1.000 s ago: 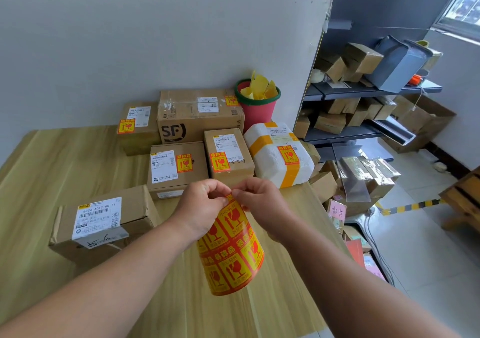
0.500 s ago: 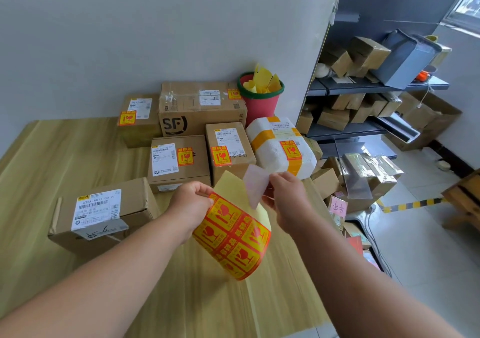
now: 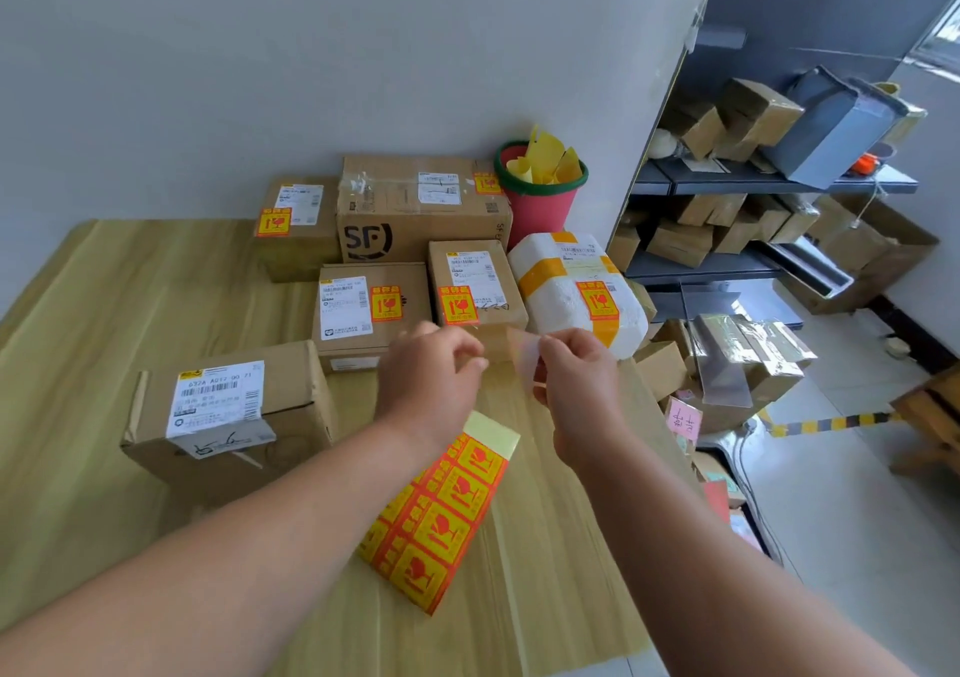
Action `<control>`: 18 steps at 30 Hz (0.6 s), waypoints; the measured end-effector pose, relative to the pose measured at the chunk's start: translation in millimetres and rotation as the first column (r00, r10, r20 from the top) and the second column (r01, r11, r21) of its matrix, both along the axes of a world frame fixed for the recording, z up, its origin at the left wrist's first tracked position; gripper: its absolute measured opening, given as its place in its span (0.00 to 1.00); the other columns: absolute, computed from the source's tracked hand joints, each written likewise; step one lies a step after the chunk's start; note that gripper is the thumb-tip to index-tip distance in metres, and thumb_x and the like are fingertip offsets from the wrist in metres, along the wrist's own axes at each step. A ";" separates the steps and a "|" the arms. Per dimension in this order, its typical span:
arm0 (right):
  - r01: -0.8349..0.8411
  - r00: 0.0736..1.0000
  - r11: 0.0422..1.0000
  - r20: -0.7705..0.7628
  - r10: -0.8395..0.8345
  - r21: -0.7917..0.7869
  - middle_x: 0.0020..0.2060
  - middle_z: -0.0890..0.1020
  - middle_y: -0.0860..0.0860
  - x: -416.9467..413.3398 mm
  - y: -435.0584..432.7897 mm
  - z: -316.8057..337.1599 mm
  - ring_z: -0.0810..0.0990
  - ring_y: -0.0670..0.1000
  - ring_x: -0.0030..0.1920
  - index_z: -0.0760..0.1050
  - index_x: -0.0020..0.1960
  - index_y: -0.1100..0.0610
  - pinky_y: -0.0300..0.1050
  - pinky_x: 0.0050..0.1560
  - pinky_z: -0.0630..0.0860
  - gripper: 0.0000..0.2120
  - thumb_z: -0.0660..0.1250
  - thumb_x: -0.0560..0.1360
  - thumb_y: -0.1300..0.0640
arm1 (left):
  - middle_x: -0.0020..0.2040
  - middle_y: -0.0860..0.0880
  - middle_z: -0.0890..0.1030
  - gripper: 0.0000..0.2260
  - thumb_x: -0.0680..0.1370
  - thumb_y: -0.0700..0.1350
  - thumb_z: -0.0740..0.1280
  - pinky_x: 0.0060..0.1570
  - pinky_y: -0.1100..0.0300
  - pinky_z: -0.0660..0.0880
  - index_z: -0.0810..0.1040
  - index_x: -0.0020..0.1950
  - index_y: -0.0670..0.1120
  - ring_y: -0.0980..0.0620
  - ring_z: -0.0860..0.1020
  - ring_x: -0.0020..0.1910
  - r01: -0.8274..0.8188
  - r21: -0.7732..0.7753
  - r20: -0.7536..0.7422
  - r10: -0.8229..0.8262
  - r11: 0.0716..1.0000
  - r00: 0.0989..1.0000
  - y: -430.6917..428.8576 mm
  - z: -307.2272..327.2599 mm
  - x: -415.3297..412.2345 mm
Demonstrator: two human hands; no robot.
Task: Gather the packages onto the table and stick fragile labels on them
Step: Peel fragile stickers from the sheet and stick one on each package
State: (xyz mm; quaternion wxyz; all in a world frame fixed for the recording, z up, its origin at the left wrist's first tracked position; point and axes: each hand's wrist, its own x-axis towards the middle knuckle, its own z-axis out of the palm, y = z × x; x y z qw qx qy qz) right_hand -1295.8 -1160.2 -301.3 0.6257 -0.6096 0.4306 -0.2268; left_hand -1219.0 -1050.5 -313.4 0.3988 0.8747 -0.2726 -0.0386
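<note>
Where the pale, wood-grained surface (image 3: pixel 104 312) meets a white partition (image 3: pixel 311 52), a cluster of packages (image 3: pixel 511 286) sits, each bearing an orange-and-yellow fragile sticker. Four are brown cardboard, and one is a white foam-wrapped parcel (image 3: pixel 561 307) banded with orange tape. Behind them stands a red bucket (image 3: pixel 540 208) with a green rim, holding yellow paper scraps. Dark shelves (image 3: pixel 753 182) of cartons fill the room to the right. The right grip (image 3: pixel 576 380) pinches a peeled label (image 3: pixel 522 354), its pale back showing. The left grip (image 3: pixel 431 380), just beside it, is loosely curled with nothing visibly in it. Below that wrist a glossy label sheet (image 3: pixel 441 515) lies on the surface. At left sits an unstickered box (image 3: pixel 291 401) bearing only a white shipping slip.
</note>
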 end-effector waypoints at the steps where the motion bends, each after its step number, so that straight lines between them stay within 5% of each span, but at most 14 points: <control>1: -0.020 1.000 1.000 0.003 0.020 -0.016 0.33 0.75 0.55 4.1 8.6 -0.2 0.73 0.52 0.34 0.74 0.39 0.58 0.47 0.34 0.70 0.08 0.60 0.75 0.64 | 0.48 0.50 0.79 0.06 0.75 0.47 0.69 0.52 0.51 0.74 0.82 0.49 0.50 0.48 0.76 0.50 0.025 -0.025 0.014 -0.024 0.999 1.000 1.3 2.6 -4.2; 11: -0.214 0.976 0.977 0.055 0.212 0.026 0.41 0.82 0.61 52.8 94.5 7.0 0.81 0.59 0.41 0.77 0.43 0.58 0.59 0.49 0.79 0.06 0.63 0.77 0.60 | 0.39 0.54 0.84 0.06 0.75 0.50 0.68 0.49 0.51 0.77 0.83 0.46 0.51 0.54 0.81 0.43 -0.103 -0.168 -0.198 0.069 0.980 0.978 70.7 11.6 23.6; 14: -0.260 0.964 0.960 0.090 0.252 0.100 0.44 0.83 0.60 66.5 119.0 11.1 0.82 0.59 0.48 0.79 0.44 0.58 0.53 0.48 0.80 0.07 0.62 0.77 0.61 | 0.39 0.54 0.84 0.09 0.71 0.54 0.71 0.47 0.51 0.78 0.83 0.45 0.51 0.53 0.82 0.43 -0.142 -0.190 -0.285 0.084 0.971 0.955 96.8 13.0 37.6; 18: -0.353 0.931 0.918 0.168 0.324 0.180 0.40 0.83 0.55 80.6 145.2 19.0 0.81 0.50 0.41 0.79 0.44 0.59 0.41 0.40 0.77 0.10 0.60 0.78 0.61 | 0.38 0.53 0.84 0.06 0.68 0.52 0.72 0.45 0.53 0.78 0.80 0.40 0.52 0.51 0.82 0.41 -0.228 -0.239 -0.366 0.130 0.944 0.922 125.9 14.1 56.9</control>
